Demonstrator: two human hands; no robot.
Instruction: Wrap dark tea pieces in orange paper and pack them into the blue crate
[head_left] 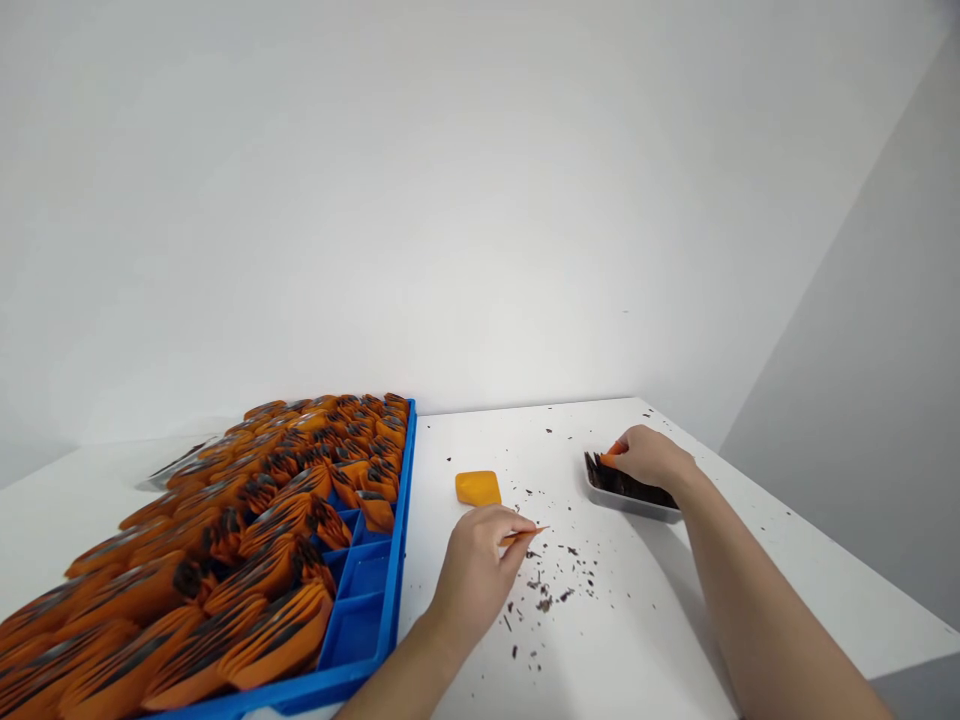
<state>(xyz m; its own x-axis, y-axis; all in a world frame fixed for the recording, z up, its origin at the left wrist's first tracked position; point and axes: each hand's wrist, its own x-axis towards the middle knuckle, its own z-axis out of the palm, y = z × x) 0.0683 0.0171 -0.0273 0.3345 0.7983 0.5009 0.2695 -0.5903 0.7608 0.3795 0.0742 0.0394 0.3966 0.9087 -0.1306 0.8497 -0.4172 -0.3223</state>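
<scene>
My left hand (pixel 484 560) is closed in a pinch over the middle of the table. Between its thumb and fingers is a thin orange packet (pixel 519 538), seen almost edge-on. At the right, my right hand (pixel 649 460) reaches into a shallow, light-coloured container (pixel 634 507) of dark, dry strips (pixel 619 482). Its fingers are bent together with something orange (pixel 613 452) at their tips, and what they grip among the strips is partly hidden. A yellow-orange pouch (pixel 478 488) lies flat just beyond my left hand.
A blue divided tray (pixel 401 520) fills the left side, packed with rows of orange packets (pixel 255 560) showing dark contents. A few compartments along its right edge show bare blue bottoms. Dark crumbs (pixel 544 600) are scattered over the white table, which meets a white wall behind.
</scene>
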